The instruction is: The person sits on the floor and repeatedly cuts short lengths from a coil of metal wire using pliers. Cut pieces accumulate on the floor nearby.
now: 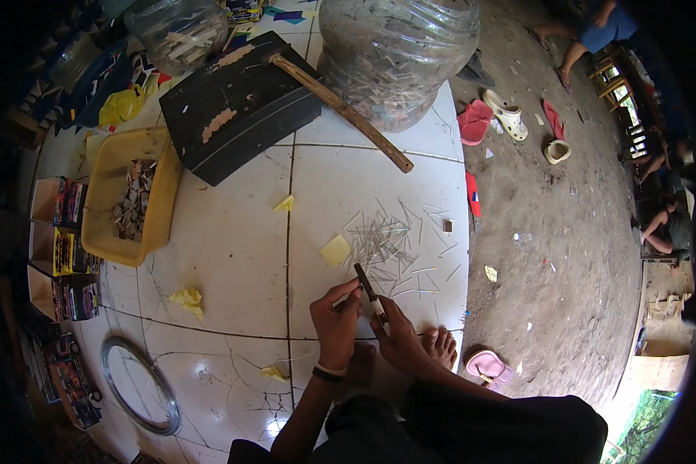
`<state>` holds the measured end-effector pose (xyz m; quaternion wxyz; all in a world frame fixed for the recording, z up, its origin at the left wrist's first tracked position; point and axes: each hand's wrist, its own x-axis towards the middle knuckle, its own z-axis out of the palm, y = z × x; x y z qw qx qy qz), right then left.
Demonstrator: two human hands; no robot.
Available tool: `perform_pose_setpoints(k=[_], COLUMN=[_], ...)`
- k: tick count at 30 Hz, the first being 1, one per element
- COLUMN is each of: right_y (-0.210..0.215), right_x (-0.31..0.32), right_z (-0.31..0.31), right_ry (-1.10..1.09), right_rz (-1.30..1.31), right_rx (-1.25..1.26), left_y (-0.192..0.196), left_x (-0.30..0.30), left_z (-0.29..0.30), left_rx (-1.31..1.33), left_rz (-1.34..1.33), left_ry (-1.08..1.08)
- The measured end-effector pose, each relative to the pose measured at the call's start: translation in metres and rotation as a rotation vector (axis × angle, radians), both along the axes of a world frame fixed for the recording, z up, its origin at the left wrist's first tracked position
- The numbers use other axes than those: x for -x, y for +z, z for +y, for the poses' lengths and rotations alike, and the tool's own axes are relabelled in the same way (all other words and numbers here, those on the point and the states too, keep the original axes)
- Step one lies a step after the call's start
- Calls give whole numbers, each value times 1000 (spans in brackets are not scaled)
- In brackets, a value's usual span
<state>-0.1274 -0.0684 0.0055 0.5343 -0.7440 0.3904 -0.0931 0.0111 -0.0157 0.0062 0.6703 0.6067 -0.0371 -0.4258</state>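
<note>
My right hand [397, 338] is closed round a narrow tool [364, 283] with a long dark end and a pale part near the fingers; its exact kind is unclear. Close beside the tool's dark end, my left hand [336, 323] is pinched, and whatever lies between its fingertips is too small to make out. A loose pile of thin, pale, wire-like pieces [383, 240] lies on the white tiles just beyond both hands. Next to the pile is a yellow paper square [336, 250]. To the left, a coil of grey wire [170, 398] rests on the tiles.
A wooden stick [348, 112] lies across a black box [236, 104], beside a large clear plastic container [398, 54]. A yellow tub [158, 213] of small pieces and several small printed boxes [73, 251] stand left. Sandals [489, 368] lie on the dirt floor right; other people sit farther off.
</note>
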Motion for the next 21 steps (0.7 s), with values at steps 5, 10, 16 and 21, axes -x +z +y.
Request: perform_pose_setpoints(k=[5, 10, 16, 21], right_y=[3, 2, -13, -22], right_x=[-2, 1, 5, 6], right_z=[-1, -1, 1, -2], right_ry=[-23, -23, -10, 1], right_rz=[-1, 311, 320, 300], right_rx=[12, -93, 105, 73], left_y=[0, -1, 0, 1], left_x=[-4, 0, 5, 4], left_z=[0, 1, -1, -4], left_rx=[-4, 0, -42, -40], left_rz=[49, 48, 23, 0], left_ry=[-35, -35, 33, 28])
